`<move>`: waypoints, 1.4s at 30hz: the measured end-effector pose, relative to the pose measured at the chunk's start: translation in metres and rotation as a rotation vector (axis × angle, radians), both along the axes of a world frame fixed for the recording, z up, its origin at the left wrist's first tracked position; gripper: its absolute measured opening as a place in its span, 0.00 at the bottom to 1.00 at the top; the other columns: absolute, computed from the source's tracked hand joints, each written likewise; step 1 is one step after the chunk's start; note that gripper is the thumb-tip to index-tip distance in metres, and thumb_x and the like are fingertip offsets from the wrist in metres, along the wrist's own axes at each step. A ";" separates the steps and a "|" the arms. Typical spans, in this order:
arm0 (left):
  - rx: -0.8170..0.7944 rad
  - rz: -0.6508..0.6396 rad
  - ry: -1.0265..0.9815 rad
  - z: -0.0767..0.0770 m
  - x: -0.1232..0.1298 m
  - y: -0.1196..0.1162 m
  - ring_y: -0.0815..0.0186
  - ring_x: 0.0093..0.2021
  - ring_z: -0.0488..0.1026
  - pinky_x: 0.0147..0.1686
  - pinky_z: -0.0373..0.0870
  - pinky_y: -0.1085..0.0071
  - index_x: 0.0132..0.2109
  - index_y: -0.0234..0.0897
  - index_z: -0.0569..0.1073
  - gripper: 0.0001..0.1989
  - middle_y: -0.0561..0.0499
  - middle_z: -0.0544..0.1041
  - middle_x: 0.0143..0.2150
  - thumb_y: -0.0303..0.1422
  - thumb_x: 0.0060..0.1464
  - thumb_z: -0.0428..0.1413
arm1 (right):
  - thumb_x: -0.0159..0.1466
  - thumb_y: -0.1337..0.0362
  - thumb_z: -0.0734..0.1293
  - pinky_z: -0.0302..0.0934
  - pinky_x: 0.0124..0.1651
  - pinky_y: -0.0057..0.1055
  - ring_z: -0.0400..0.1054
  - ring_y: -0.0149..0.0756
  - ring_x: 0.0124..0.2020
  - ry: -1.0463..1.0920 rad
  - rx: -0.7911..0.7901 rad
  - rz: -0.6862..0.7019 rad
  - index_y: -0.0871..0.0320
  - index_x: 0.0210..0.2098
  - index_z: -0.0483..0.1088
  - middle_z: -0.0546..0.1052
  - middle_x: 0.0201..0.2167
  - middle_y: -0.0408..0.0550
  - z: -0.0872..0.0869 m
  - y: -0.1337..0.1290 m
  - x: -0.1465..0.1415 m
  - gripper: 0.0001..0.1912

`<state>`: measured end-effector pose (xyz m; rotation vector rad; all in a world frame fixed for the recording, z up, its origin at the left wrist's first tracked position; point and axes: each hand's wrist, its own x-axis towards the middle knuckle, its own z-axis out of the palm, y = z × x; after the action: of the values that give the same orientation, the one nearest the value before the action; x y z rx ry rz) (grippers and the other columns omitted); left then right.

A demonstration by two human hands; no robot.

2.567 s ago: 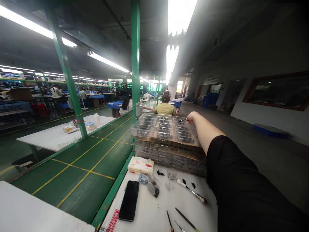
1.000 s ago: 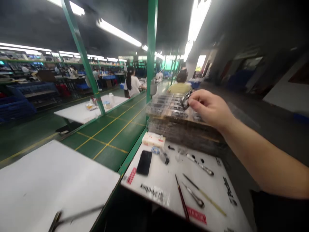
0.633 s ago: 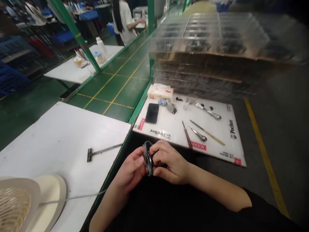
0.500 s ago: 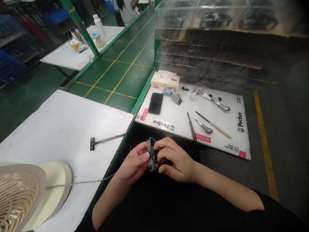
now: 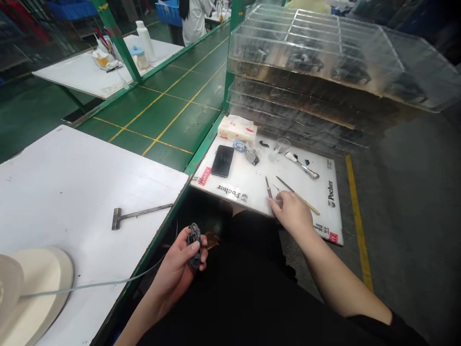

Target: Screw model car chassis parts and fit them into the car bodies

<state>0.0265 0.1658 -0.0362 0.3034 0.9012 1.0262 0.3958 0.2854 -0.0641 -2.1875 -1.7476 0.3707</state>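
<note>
Closest in view, a left hand (image 5: 175, 274) curled narrowly around a dark openwork metal piece (image 5: 194, 245), gripped upright. Just beyond, a right hand (image 5: 293, 215), not holding anything visible, fingertips (image 5: 272, 202) down on a white plastic work mat (image 5: 248, 204) beside a slim pick (image 5: 306, 202); farthest, stacked clear plastic trays (image 5: 317, 48).

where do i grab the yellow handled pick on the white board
Pinch the yellow handle near its free end, from above and the right, with the right hand, which is beside it. The pick lies flat and diagonal on the white board, its thin steel tip close to a dark-handled tool, so the handle end is clear.
</note>
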 end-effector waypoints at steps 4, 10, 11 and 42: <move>-0.029 0.062 0.057 0.011 0.000 0.001 0.61 0.42 0.85 0.40 0.87 0.66 0.57 0.39 0.80 0.20 0.46 0.86 0.49 0.37 0.66 0.77 | 0.74 0.50 0.70 0.71 0.57 0.60 0.81 0.66 0.48 -0.016 -0.055 -0.033 0.52 0.37 0.77 0.85 0.45 0.64 -0.001 0.002 -0.012 0.14; -0.050 0.092 -0.200 0.025 -0.007 -0.001 0.43 0.65 0.89 0.70 0.84 0.44 0.70 0.39 0.78 0.22 0.34 0.87 0.68 0.38 0.76 0.68 | 0.74 0.48 0.70 0.72 0.59 0.61 0.81 0.67 0.50 0.183 -0.014 -0.071 0.51 0.38 0.75 0.85 0.43 0.64 0.013 -0.001 -0.014 0.15; -0.022 0.083 -0.222 0.027 -0.007 -0.002 0.43 0.66 0.89 0.71 0.84 0.45 0.71 0.40 0.78 0.22 0.35 0.87 0.68 0.38 0.76 0.69 | 0.75 0.46 0.69 0.73 0.57 0.59 0.82 0.64 0.49 0.260 -0.006 -0.058 0.51 0.41 0.76 0.86 0.42 0.62 0.016 -0.004 -0.016 0.16; 0.053 -0.087 -0.295 0.018 0.024 -0.044 0.54 0.51 0.93 0.55 0.92 0.58 0.56 0.37 0.85 0.24 0.43 0.91 0.49 0.42 0.60 0.82 | 0.69 0.44 0.86 0.74 0.46 0.36 0.81 0.39 0.38 1.331 -0.577 0.562 0.54 0.39 0.86 0.88 0.36 0.46 0.075 -0.054 -0.146 0.20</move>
<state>0.0504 0.1213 -0.0179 0.2264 0.5905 0.9851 0.2500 0.2314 0.0111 -0.9626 -1.3648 2.0469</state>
